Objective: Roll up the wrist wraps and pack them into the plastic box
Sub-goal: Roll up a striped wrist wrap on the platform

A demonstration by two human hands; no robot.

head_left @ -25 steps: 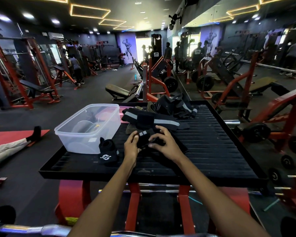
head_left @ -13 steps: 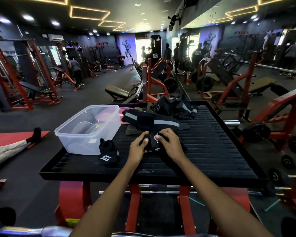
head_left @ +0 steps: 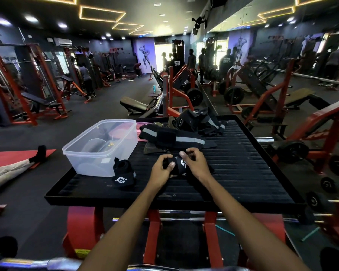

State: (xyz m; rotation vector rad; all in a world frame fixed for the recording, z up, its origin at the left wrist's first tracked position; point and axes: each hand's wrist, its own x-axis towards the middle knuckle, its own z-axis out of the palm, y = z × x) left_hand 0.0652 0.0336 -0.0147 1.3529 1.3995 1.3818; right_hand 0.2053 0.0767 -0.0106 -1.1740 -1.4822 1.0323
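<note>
On the black ribbed platform both my hands work one black wrist wrap with a white logo. My left hand grips its rolled left end. My right hand pinches the wrap from the right, fingers curled over it. A rolled black wrap with a white brand mark stands beside the clear plastic box, which sits at the platform's left side. Unrolled black wraps with grey stripes lie just beyond my hands.
A heap of dark straps and gear sits at the platform's far edge. The platform rests on red legs. A person's leg in a black sock lies on the floor at left. Weight machines and plates stand to the right.
My hands have rolled the wrap further and drawn it slightly toward me; the roll is thicker and its white logo now faces up.
</note>
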